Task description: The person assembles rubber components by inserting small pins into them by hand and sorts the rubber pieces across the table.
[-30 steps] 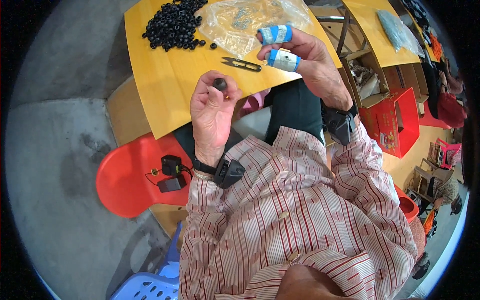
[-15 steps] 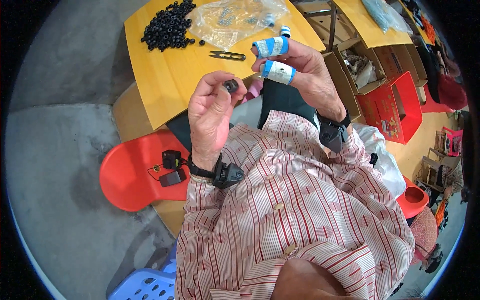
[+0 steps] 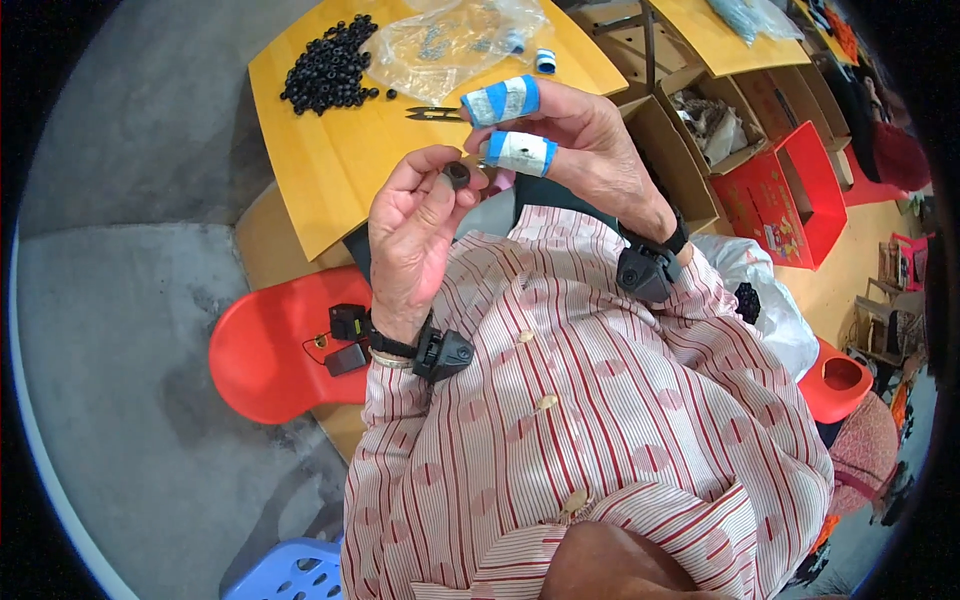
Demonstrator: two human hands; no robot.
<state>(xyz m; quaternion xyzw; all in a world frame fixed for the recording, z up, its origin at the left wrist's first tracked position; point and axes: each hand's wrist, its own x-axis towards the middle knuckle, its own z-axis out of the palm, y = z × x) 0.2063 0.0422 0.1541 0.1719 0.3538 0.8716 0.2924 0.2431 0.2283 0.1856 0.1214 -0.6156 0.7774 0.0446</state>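
My left hand [image 3: 408, 235] pinches a small black plastic part with a round hole [image 3: 457, 176] between thumb and fingertips. Close on its right is my right hand [image 3: 600, 145], its thumb and forefinger wrapped in blue and white tape. Those two taped fingers are drawn together by the black part. Whatever lies between their tips is too small or hidden to name. Both hands are above my lap, at the near edge of the yellow table [image 3: 310, 180]. Past them on the tabletop lie black thread snips [image 3: 430, 114], partly covered by my right fingers.
A heap of similar black parts [image 3: 330, 68] sits on the table beside a clear plastic bag [image 3: 400, 50] with small metal pieces. A blue and white finger wrap [image 3: 545, 62] stands farther right. Cardboard boxes [image 3: 690, 190] and a red box [image 3: 780, 210] are at right, a red stool [image 3: 265, 345] at left.
My right hand has moved left, bringing its taped fingertips up to the black part. My left hand keeps hold of that part. The whole view has shifted slightly.
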